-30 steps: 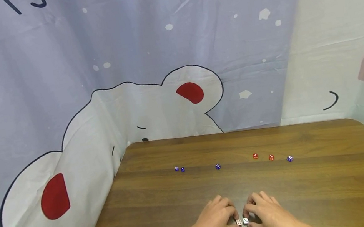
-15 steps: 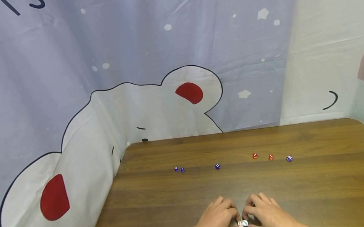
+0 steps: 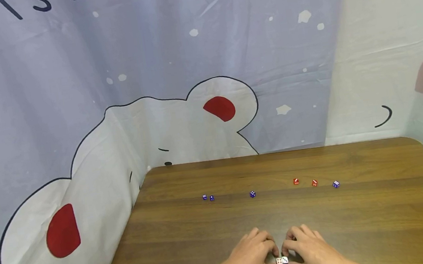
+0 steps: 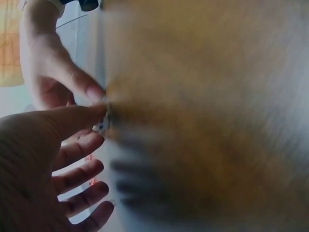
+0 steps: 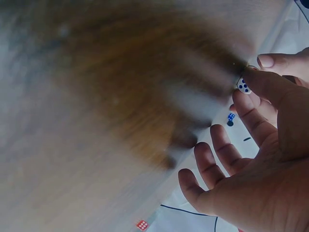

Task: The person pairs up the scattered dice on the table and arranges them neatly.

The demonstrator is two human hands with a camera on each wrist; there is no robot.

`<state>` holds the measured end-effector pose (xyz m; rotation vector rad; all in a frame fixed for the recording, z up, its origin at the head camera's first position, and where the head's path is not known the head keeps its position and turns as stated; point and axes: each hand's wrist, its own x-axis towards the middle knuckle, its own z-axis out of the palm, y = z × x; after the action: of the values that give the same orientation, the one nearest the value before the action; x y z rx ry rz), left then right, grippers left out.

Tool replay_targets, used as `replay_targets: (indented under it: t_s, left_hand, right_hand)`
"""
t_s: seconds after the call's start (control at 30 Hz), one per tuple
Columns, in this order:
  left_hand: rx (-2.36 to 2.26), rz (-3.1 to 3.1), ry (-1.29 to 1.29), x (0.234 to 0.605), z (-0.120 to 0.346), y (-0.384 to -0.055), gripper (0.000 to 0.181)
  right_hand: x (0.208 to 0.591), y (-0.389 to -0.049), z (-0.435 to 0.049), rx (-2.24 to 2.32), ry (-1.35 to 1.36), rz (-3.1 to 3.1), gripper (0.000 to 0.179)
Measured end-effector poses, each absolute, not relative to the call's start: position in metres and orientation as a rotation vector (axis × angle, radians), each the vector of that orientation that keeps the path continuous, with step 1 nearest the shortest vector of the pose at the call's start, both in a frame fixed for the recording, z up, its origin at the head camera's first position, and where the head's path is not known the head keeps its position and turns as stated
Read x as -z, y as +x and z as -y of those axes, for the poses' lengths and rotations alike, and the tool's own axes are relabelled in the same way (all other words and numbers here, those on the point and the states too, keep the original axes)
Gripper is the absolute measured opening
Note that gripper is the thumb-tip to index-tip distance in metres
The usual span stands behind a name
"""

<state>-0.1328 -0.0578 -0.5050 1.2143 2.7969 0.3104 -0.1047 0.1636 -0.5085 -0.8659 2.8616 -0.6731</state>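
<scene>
Close to the near edge of the table, two small white dice sit side by side between my hands in the head view. My left hand (image 3: 253,254) pinches the left white die (image 3: 279,261), whose pips look reddish, between thumb and forefinger. From the other side, my right hand (image 3: 313,250) holds the right white die (image 3: 285,259) the same way. That right-hand die (image 5: 244,86) shows dark blue pips in the right wrist view, partly covered by the thumb. The other fingers of both hands arch loosely down at the tabletop.
Across the far part of the wooden table (image 3: 368,209) lie several blue dice, among them a single blue die (image 3: 252,194) near the middle, plus a red die (image 3: 296,181) and another red die (image 3: 314,183). A printed cloth (image 3: 178,127) hangs behind the table.
The two white dice had a small gap between them a second ago; the hands have brought them together, mostly by the left one moving right. The far dice have stayed put.
</scene>
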Motion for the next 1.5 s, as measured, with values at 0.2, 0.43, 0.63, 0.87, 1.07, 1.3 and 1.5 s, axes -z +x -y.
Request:
replay_targets:
  t_s: [0.2, 0.43, 0.63, 0.87, 1.07, 1.3, 1.5]
  left_hand:
    - [-0.375, -2.729, 1.185, 0.491, 0.066, -0.155, 0.029]
    - [-0.517, -2.777, 1.073, 0.474, 0.08, -0.197, 0.031]
    - [-0.595, -2.864, 0.939, 0.473, 0.083, -0.226, 0.031]
    - [-0.648, -2.945, 0.802, 0.484, 0.08, -0.253, 0.027]
    - [-0.603, -2.963, 0.724, 0.497, 0.074, -0.267, 0.032]
    - [-0.579, -2.949, 0.646, 0.502, 0.068, -0.273, 0.034]
    - [-0.564, -2.939, 0.606, 0.505, 0.065, -0.275, 0.032]
  right_hand:
    - [0.509, -0.105, -0.164, 0.686, -0.884, -2.875, 0.018]
    - [0.51, -0.106, -0.164, 0.697, -0.892, -2.901, 0.018]
    - [0.511, -0.105, -0.164, 0.693, -0.887, -2.917, 0.018]
    - [0.512, -0.106, -0.164, 0.682, -0.863, -2.915, 0.018]
    - [0.511, -0.106, -0.164, 0.683, -0.863, -2.909, 0.018]
    - [0.51, -0.106, -0.164, 0.699, -0.853, -2.869, 0.018]
    - [0.511, -0.106, -0.164, 0.714, -0.859, -2.869, 0.017]
